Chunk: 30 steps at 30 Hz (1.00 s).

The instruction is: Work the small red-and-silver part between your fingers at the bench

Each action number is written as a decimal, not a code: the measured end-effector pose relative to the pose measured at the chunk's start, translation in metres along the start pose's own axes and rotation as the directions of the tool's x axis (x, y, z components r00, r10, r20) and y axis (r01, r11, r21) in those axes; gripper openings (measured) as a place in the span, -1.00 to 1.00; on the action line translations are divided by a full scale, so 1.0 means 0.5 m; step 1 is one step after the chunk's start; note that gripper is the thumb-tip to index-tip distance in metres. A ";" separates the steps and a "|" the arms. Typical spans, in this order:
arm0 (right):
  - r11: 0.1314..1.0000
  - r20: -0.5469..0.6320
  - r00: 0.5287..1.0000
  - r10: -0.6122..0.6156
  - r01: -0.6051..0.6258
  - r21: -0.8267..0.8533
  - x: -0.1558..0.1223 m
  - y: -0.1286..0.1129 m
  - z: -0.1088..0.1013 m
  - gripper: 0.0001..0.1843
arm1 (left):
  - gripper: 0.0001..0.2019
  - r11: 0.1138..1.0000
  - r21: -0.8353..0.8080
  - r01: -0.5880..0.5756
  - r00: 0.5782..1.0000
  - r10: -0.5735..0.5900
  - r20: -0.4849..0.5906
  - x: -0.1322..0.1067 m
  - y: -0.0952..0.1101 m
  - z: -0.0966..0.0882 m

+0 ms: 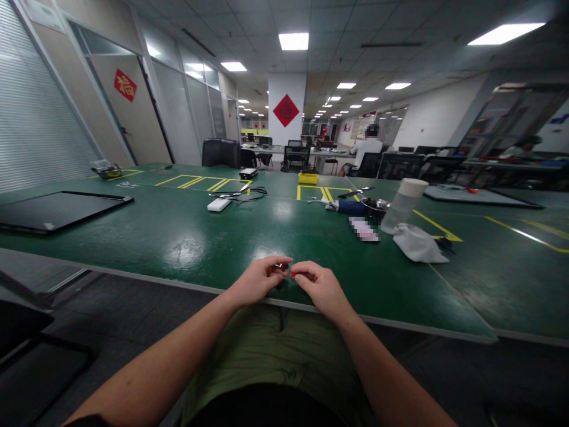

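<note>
My two hands meet just inside the near edge of the green table (284, 237), almost fingertip to fingertip. My left hand (267, 274) is half curled, thumb and bent fingers closed around a small red piece (281, 266); my right hand (316, 281) has thumb and fingertips pinched together on a small orange piece (293, 274) — my fingers cover most of both, so I cannot tell their shapes, or whether they touch. Reckoning from my hands, with twelve o'clock straight ahead, a yellow tray (308, 178) sits far off at twelve. At eleven lies a white block (219, 204), with a black cable (255, 192) looped just beyond it. A wide black panel (62, 212) lies flat at ten. Between one and two there is a phone (364, 229), and past it a blue bundle (351, 207) beside a metal bowl (377, 205). A pale bottle (403, 207) stands at two — a crumpled white bag (420, 243) lies just nearer to me.
</note>
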State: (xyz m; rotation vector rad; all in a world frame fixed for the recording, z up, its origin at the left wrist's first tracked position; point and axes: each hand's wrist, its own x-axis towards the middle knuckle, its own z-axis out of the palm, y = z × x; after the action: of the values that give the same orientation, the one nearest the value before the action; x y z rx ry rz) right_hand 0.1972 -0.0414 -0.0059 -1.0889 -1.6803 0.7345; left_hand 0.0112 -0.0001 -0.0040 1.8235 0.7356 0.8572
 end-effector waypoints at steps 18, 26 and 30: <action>0.999 -0.097 0.995 0.035 -0.035 0.000 -0.001 0.012 0.002 -0.80 | -0.57 0.934 0.351 -0.067 0.991 0.103 -0.085 -0.004 0.004 0.026; 0.986 -0.082 0.990 0.118 -0.107 0.128 0.003 0.016 0.000 -0.79 | -0.65 0.994 0.106 0.014 0.997 -0.006 -0.074 0.013 -0.002 0.015; 0.980 -0.076 0.986 0.148 -0.136 0.146 0.006 0.016 0.001 -0.78 | -0.75 0.997 0.072 -0.016 0.993 0.024 -0.117 -0.004 0.020 0.007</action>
State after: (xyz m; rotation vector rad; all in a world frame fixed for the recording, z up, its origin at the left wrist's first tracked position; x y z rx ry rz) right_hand 0.1989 -0.0355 -0.0115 -1.1330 -1.4661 0.8716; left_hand 0.0141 -0.0068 0.0038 1.8576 0.8327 0.9690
